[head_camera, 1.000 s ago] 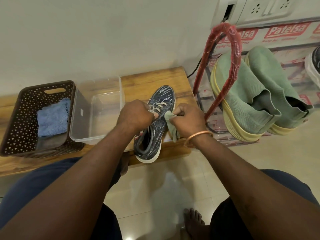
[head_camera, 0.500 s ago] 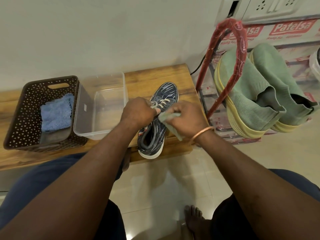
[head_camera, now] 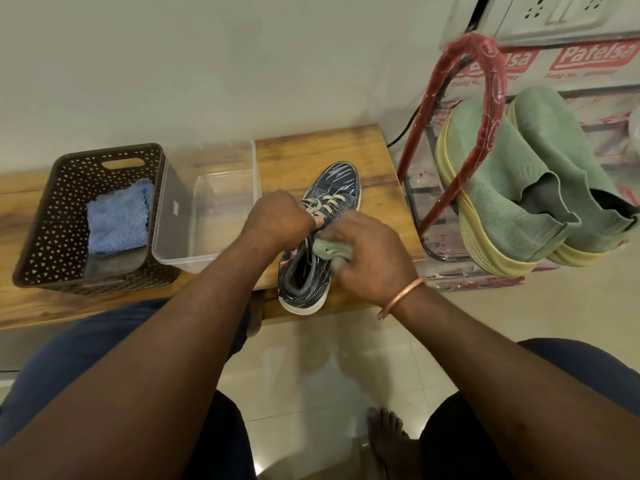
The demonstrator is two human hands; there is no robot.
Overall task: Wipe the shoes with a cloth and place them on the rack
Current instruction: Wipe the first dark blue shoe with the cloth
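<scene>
**One dark sneaker being wiped on a wooden bench, seen from above**

Clock directions are taken from the sneaker, with 12 o'clock toward the wall.

One dark blue sneaker (head_camera: 337, 181) with white streaks and a white sole stands on a low wooden bench (head_camera: 311, 147). Its toe points to 12 o'clock and its heel sits at the bench's near edge.

Two bare hands work on it. The left hand (head_camera: 277, 218) comes in from 9 o'clock, with its fingers curled round the laces and tongue. The right hand (head_camera: 372, 258) is at 3 o'clock. It clutches one crumpled green cloth (head_camera: 329, 249) and presses it against the sneaker's side by the opening. This hand is slightly blurred. One copper bangle (head_camera: 401, 299) circles the right wrist.

At 9 o'clock, just beside the left hand, is one clear plastic container (head_camera: 221, 216). Touching its far side is one brown perforated basket (head_camera: 45, 223), which holds one folded blue cloth (head_camera: 117, 223).

At 2 o'clock, just past the bench's end, stands one rack (head_camera: 493, 91) with a red-wrapped frame. It carries two pale green shoes (head_camera: 512, 202) with yellow soles, side by side, toes up.

At 6 o'clock, one bare foot (head_camera: 384, 431) rests on the tiled floor.
</scene>
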